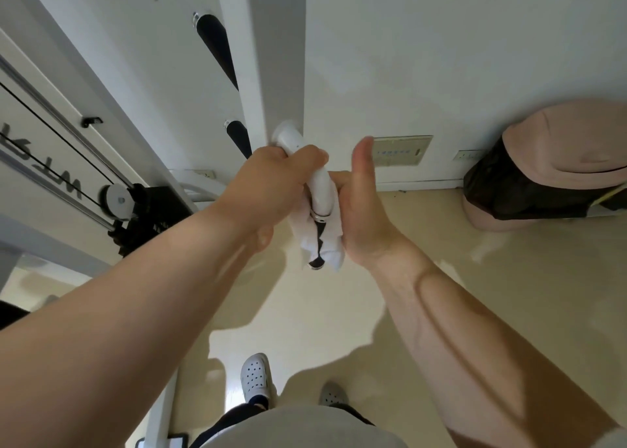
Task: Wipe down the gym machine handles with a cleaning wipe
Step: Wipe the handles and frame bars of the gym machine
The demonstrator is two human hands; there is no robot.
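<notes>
A handle (320,189) sticks out toward me from the white machine column (278,57); its near part is white tube, and its end is a black grip. My left hand (268,189) grips the white tube just below the column. A white cleaning wipe (330,240) is wrapped around the black grip, with strips of black showing through. My right hand (363,210) holds the wipe against the grip from the right, fingers curled behind it and thumb pointing up.
Two more black-gripped handles (217,47) (239,137) stick out of the column's left side. A cable pulley (117,200) and weight stack stand at the left. A bin with a black liner (549,166) sits at the right wall. My shoes (256,376) stand on the beige floor.
</notes>
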